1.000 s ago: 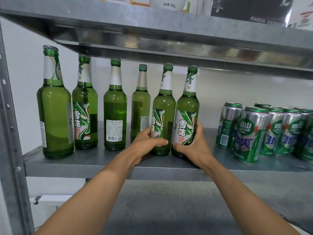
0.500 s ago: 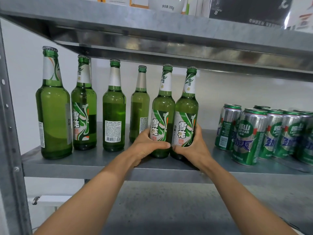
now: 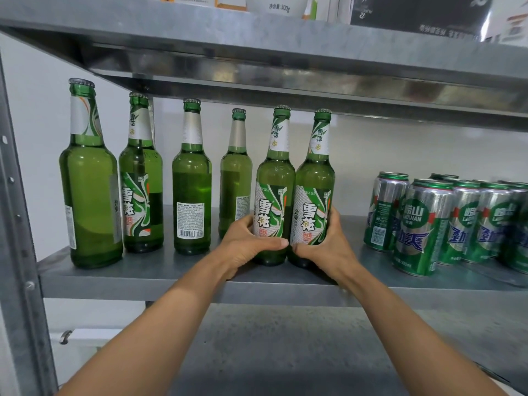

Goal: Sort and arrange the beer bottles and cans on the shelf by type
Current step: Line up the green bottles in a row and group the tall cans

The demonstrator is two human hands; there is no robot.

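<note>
Several green glass beer bottles stand in a row on the grey metal shelf (image 3: 148,270). My left hand (image 3: 245,244) grips the lower part of the fifth bottle (image 3: 275,178). My right hand (image 3: 328,247) grips the sixth bottle (image 3: 315,178) right beside it; the two bottles touch, labels facing me. The other bottles stand apart to the left, the leftmost bottle (image 3: 88,190) nearest the front edge. A cluster of several green-and-silver beer cans (image 3: 423,227) stands upright at the right end of the shelf.
An upper metal shelf (image 3: 285,41) carrying boxes and packets hangs low over the bottle caps. A grey upright post (image 3: 17,224) bounds the left side. A gap of bare shelf lies between the sixth bottle and the cans. A lower grey surface (image 3: 285,352) lies beneath.
Both hands have turned their bottles so the labels face me more squarely, and the two bottles now stand closer together. The other bottles and cans have not moved.
</note>
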